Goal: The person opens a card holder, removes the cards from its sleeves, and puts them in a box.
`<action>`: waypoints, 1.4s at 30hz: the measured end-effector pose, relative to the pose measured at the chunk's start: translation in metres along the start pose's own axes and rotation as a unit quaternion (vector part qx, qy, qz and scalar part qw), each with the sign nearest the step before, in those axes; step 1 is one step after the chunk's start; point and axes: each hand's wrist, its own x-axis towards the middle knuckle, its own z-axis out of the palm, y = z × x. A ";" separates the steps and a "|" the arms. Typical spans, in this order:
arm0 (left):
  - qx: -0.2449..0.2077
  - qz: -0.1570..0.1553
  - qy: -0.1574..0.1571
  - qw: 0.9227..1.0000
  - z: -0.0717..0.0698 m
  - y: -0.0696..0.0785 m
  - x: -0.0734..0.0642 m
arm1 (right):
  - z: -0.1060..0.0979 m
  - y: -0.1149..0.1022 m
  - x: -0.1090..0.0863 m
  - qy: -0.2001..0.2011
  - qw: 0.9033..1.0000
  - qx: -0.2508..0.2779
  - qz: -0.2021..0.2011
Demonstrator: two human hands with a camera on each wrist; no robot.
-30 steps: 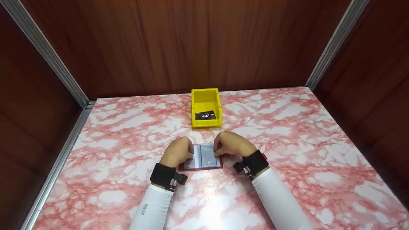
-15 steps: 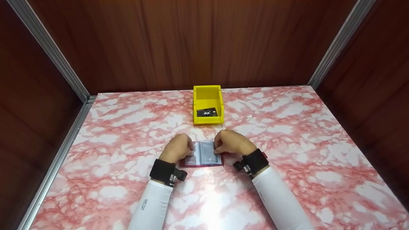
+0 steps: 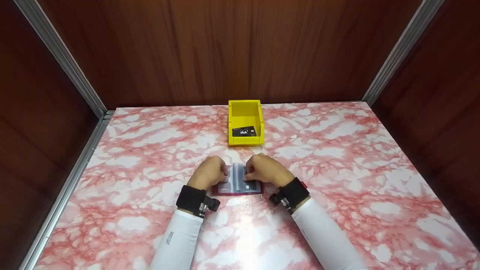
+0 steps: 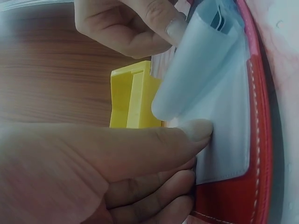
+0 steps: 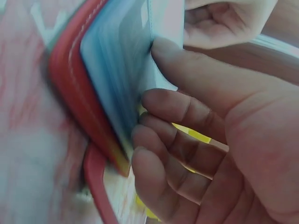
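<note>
A red card holder [image 3: 240, 194] with white stitching lies open on the table in front of me, its clear plastic sleeves showing. My left hand [image 3: 208, 173] grips its left side; in the left wrist view the thumb presses on a sleeve and the fingers curl behind the cover. My right hand [image 3: 268, 169] pinches a clear sleeve page [image 4: 191, 65] between thumb and forefinger. That page bends up in a curl toward the left. Under it on the right side, a dark card with a light chip [image 3: 248, 186] shows through the plastic.
Behind the card holder stands a yellow bin [image 3: 245, 141] with a black "Vip" card [image 3: 243, 131] inside. The table [image 3: 337, 180] has a red and white marbled top. Dark wood panels [image 3: 240, 48] and metal posts enclose its back and sides.
My right hand has moved a little left, lifting and curling the sleeve page, and the dark card beneath it now shows. My left hand keeps its grip on the card holder.
</note>
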 end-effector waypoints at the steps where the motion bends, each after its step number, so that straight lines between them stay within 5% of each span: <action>1: 0.002 0.008 0.002 1.000 0.000 -0.002 0.000 | 0.001 -0.002 0.000 0.000 1.000 0.002 0.003; 5: 0.000 0.022 0.009 1.000 0.015 -0.026 0.022 | 0.006 -0.009 0.000 0.008 1.000 0.002 0.020; 8: -0.005 0.015 0.004 1.000 0.016 -0.030 0.026 | 0.010 -0.012 0.000 0.024 0.999 -0.010 0.021; 15: 0.003 0.015 0.021 1.000 -0.001 -0.005 0.000 | 0.013 -0.016 0.001 0.054 0.998 -0.041 -0.014; 25: -0.013 0.002 0.034 0.999 -0.019 -0.009 -0.010 | 0.010 -0.024 0.000 0.067 0.992 -0.028 -0.104; 32: -0.036 -0.051 0.097 0.993 -0.037 -0.005 -0.022 | 0.012 -0.023 0.003 0.001 0.986 -0.022 -0.163; 42: -0.042 -0.014 0.078 0.996 -0.036 0.006 -0.022 | 0.011 -0.023 0.004 -0.038 0.981 -0.019 -0.190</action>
